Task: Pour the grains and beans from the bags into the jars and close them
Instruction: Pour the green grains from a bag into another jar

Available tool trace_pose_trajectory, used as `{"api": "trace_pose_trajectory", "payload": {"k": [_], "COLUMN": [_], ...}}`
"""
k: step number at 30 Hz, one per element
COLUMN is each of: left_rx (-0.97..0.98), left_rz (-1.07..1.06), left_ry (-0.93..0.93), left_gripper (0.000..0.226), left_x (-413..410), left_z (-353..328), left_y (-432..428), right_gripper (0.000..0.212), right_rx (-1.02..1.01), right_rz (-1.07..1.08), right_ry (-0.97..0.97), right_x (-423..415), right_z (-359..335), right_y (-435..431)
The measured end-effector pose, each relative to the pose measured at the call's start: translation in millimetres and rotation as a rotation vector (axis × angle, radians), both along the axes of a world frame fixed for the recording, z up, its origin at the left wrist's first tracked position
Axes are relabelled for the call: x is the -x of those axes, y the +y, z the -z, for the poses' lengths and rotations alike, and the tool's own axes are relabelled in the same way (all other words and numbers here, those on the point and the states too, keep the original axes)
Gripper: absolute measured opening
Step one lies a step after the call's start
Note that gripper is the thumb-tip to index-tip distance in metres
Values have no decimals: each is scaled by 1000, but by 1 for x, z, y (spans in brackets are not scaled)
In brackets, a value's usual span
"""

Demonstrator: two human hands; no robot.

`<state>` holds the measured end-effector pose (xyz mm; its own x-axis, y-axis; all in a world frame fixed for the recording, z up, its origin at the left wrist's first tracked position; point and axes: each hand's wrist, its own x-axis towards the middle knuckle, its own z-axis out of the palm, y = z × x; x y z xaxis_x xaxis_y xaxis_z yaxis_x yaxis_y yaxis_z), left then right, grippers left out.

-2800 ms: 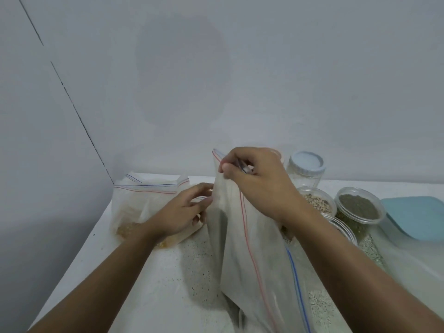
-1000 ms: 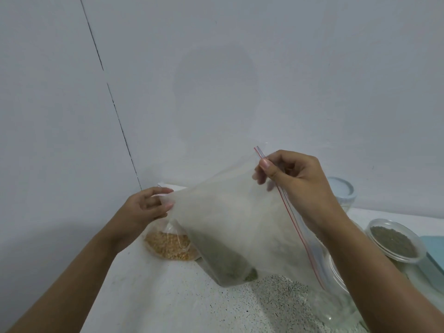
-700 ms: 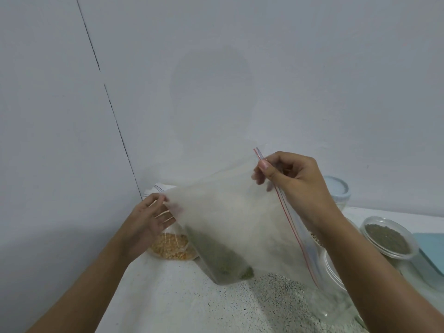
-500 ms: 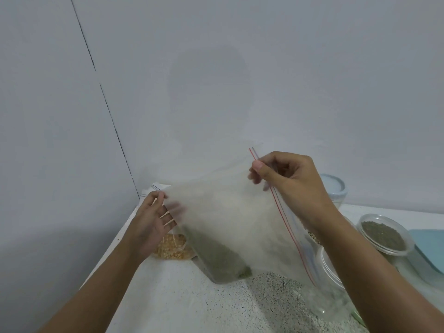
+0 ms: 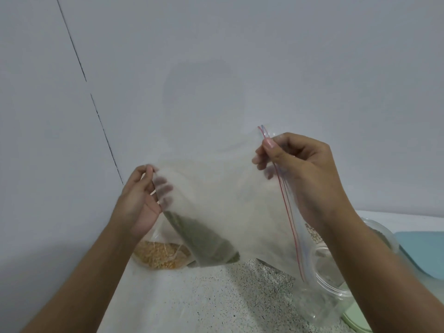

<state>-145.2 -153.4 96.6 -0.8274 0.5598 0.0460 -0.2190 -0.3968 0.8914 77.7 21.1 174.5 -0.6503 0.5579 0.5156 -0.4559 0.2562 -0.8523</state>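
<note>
I hold a clear zip bag up over the counter, tilted, with a small heap of green beans gathered in its lower left corner. My left hand grips the bag's bottom left corner, fingers behind the plastic. My right hand pinches the bag's top by the red and blue zip strip. The bag's mouth hangs down toward an empty clear jar at the lower right. A second bag with yellow grains lies on the counter behind my left wrist.
The speckled white counter meets grey walls at the back and left. Behind my right forearm stand a jar of pale grains and another clear jar. A light blue lid lies at the far right.
The bag went from hanging upright to tilted sideways. My left hand let go of the yellow-grain bag, rose and took the zip bag's bottom corner; the green beans slid into that corner.
</note>
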Motion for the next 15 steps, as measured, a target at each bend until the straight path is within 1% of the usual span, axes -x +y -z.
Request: {"api": "trace_pose_trajectory", "payload": {"k": [5,9,12,15], "left_rx": [-44,-60,-58,-60], "left_rz": [-21,-17,-11,-26], "left_ry": [103,126,156,197], "left_gripper": [32,32,33,32], "left_x": [3,0,-2,-3], "left_z": [-39,-57,-70,-85], "left_y": [12,20,24,26], "right_gripper": [19,18,19,19], "right_rx": [71,132,136,97], "right_rz": [-4,-9,18,38], "right_ry": [63,81,89,100], "right_x": [-8,-14,-19,-24], "right_z": [-14,-16,-23,-33], "right_y": [8,12,16,20]}}
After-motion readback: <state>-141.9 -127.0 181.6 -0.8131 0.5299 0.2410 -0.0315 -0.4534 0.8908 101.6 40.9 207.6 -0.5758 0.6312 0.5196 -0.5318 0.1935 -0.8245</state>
